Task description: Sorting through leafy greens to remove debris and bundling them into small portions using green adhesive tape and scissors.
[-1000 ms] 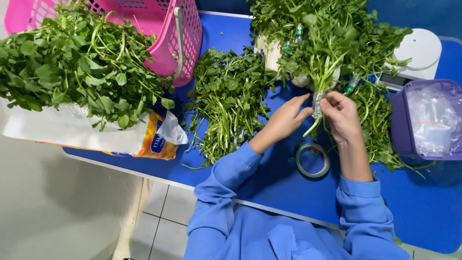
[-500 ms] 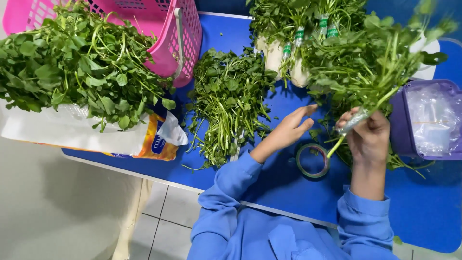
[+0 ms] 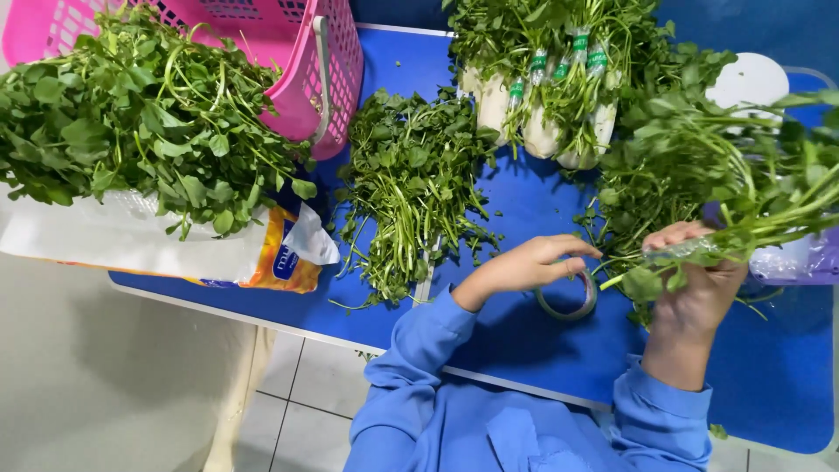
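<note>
My right hand [image 3: 695, 293] grips a bunch of leafy green stalks [image 3: 752, 188] by its taped stems, holding it tilted toward the right above the blue table [image 3: 524, 341]. My left hand [image 3: 529, 262] rests on the table with its fingers touching a roll of clear tape [image 3: 568, 301]. Both arms wear blue sleeves.
A loose pile of greens [image 3: 406, 188] lies left of my left hand. Taped bunches [image 3: 559, 83] lie at the back. A pink basket [image 3: 288, 52] and a heap of greens on a white plastic bag [image 3: 131, 131] fill the left. A purple tub [image 3: 800, 262] sits at right.
The right hand has carried the bunch from the centre out to the right and tilted it. The left hand let go of the stems and dropped onto the tape roll.
</note>
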